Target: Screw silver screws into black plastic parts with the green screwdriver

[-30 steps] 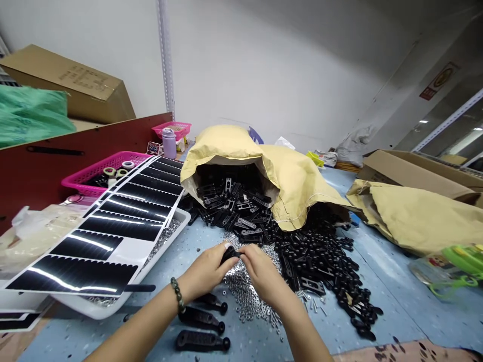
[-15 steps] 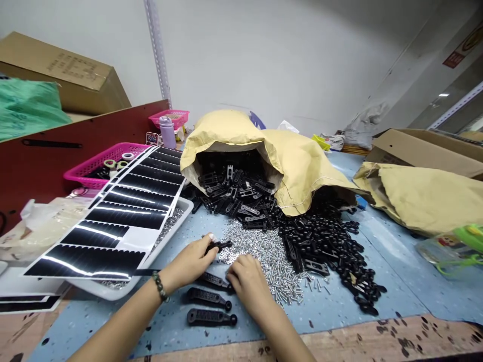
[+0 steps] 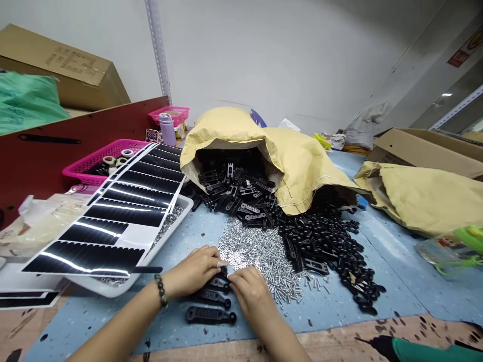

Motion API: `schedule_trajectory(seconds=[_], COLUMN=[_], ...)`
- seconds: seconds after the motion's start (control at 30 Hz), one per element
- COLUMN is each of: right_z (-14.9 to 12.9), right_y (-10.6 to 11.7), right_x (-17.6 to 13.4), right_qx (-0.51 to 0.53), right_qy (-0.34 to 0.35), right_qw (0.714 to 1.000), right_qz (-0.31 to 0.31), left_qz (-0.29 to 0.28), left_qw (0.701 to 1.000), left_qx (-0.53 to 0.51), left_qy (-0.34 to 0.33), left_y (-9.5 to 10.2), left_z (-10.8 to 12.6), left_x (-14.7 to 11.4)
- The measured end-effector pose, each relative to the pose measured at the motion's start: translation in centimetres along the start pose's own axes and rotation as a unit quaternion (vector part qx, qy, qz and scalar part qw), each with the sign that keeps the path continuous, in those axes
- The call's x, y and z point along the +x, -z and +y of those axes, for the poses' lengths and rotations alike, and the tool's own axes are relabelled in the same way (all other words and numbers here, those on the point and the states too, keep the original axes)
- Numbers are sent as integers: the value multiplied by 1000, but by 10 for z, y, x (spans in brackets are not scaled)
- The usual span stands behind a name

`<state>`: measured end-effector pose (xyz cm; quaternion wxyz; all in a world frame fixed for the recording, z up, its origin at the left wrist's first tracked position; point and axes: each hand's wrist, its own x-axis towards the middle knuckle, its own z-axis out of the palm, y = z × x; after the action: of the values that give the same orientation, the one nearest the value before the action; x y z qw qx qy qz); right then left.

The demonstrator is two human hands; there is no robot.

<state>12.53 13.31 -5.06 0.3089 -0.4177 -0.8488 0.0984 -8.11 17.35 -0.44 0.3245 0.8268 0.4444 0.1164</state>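
My left hand (image 3: 198,270) is closed round a long black plastic piece, mostly hidden under its fingers. Something white wraps one of its fingertips. Right beside it, my right hand (image 3: 252,291) has its fingertips pinched together at the end of that piece; whatever lies between them is too small to make out. Just below the hands, several black plastic arms (image 3: 211,315) with a round knob at one end lie in a row. Beyond my fingers spreads a heap of small silver screws and nuts (image 3: 267,259).
Black parts (image 3: 241,193) spill from an open yellow paper sack (image 3: 226,125); a pile of small black pieces (image 3: 335,246) lies right. Black sticker sheets (image 3: 132,201) cover a white tray (image 3: 181,216) at left. A green and black object (image 3: 418,349) shows at bottom right.
My left hand has come down and slightly right, so both hands now meet over the row of arms. The green and black object has come into view at bottom right.
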Motion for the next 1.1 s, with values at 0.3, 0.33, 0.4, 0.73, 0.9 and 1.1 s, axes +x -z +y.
schedule_trajectory(seconds=[0.3,0.33,0.4,0.73,0.9,1.1], right_z=[0,7,29,113,102,92], right_y=[7,11,21,40,55,72], right_x=[4,9,27,94,78,57], right_qx=[22,15,-20,-71,12,91], right_qy=[-27,-53,-132,-251,-220,-205], right_qw=[998,998,990,953,958,951], right_qz=[-43,-27,42,156,185,212], left_qz=[-7,-9,-16,113,196,204], left_qw=[999,999,999,991,979,974], left_qx=[-3,-3,-5,-53,-49,-98], left_qy=[38,41,46,54,-7,-8], left_y=[-1,-1,-1,16,19,14], left_z=[1,2,3,13,34,64], left_x=[-7,-8,-10,-8,41,117])
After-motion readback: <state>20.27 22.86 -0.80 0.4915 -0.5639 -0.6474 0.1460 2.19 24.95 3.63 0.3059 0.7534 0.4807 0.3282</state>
